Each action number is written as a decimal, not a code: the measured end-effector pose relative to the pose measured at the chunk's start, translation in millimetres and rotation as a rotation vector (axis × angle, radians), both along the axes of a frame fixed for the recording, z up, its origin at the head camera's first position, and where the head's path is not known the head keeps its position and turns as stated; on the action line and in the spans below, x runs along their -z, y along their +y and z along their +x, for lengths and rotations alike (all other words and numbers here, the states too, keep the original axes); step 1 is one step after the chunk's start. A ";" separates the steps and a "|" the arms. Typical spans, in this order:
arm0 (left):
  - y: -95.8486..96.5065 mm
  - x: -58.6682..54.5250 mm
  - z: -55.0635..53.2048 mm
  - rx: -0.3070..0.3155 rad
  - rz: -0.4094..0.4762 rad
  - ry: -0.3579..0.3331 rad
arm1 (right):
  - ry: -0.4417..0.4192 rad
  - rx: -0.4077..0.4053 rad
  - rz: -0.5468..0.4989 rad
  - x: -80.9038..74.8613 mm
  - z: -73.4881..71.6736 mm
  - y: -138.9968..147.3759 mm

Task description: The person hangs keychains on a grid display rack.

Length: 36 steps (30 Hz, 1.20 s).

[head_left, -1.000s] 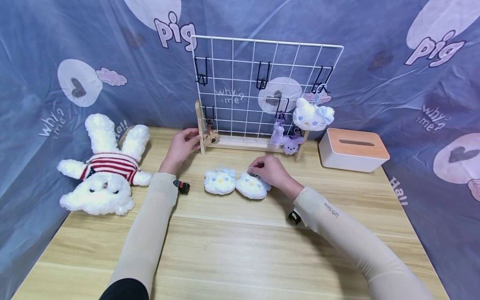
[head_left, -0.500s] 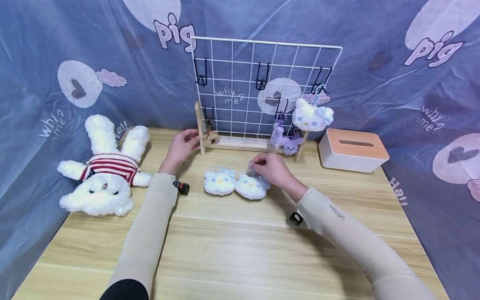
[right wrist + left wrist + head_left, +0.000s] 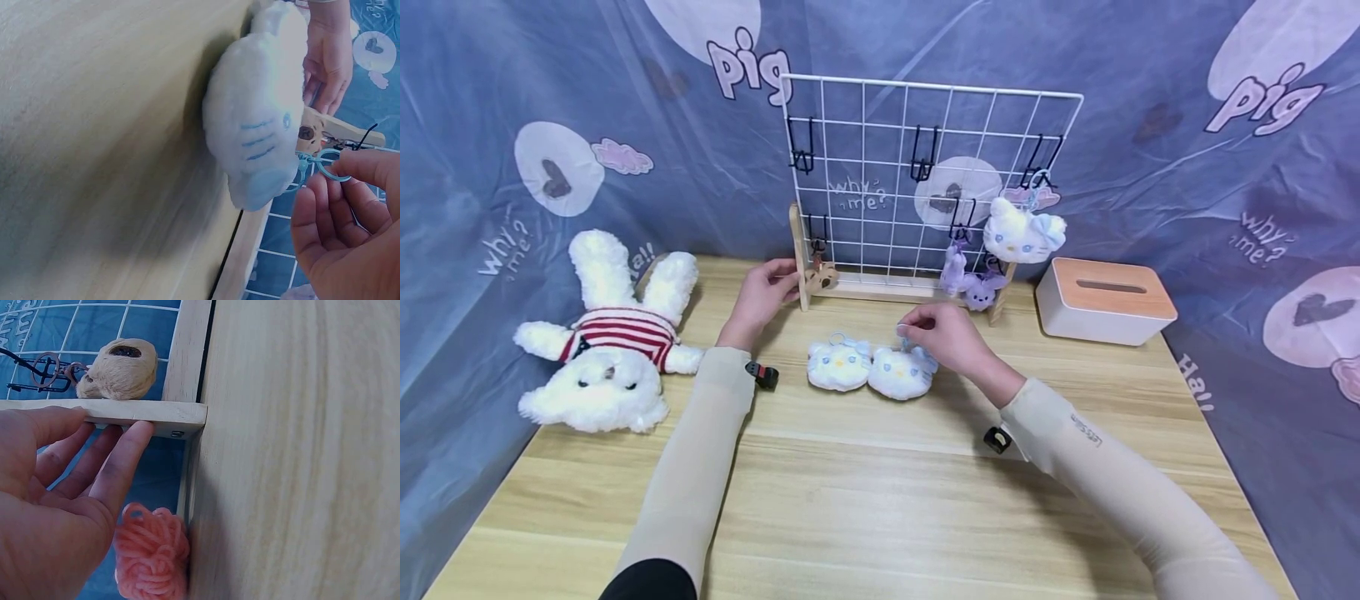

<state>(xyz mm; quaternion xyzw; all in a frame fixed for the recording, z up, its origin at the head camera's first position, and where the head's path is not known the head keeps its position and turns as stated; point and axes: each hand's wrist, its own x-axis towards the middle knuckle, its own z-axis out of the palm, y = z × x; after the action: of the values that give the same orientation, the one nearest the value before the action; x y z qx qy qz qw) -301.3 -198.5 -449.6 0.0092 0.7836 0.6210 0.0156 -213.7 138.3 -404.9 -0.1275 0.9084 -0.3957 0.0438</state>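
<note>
My right hand (image 3: 946, 335) pinches the light-blue key ring (image 3: 334, 165) of a white plush cat-head keychain (image 3: 902, 372) between thumb and fingers. In the head view the plush sits low over the table, face up with its blue bow at the right. A matching white cat-head keychain (image 3: 839, 365) lies right beside it. At the left end of the white wire grid rack, my left hand (image 3: 764, 300) holds the wooden side post (image 3: 147, 411) between thumb and fingers. A small brown plush head (image 3: 125, 369) hangs close behind that post.
The rack (image 3: 906, 87) carries several black hooks (image 3: 924, 152). On its right hang another white cat head (image 3: 1022, 233) and purple plush pendants (image 3: 980, 292). A tissue box (image 3: 1105, 300) stands farther right, a white plush bear (image 3: 613, 333) lies left. Pink yarn (image 3: 153, 553) shows beyond the rack.
My right hand has raised the ring slightly and the held cat plush has turned to sit straighter. The left hand stays on the post.
</note>
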 end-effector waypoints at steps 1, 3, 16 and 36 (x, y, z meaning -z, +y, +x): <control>-0.1 0.3 0.0 0.000 0.001 -0.001 | 0.001 0.000 -0.001 -0.9 0.8 -0.2; -0.2 0.8 0.0 -0.001 0.000 0.000 | 0.005 -0.002 -0.010 -2.8 2.5 -0.5; -0.1 -0.8 0.3 -0.005 0.004 0.010 | 0.043 -0.021 -0.038 -20.0 13.1 -0.2; 0.6 -1.0 0.6 0.000 -0.001 0.001 | 0.089 -0.025 -0.083 -50.2 18.0 -1.6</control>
<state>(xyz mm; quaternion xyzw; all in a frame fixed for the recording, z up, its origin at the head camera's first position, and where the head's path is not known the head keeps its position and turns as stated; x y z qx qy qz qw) -300.7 -197.9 -448.6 0.0097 0.7840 0.6206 0.0152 -195.6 136.7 -354.6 -0.1583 0.8906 -0.4263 0.0028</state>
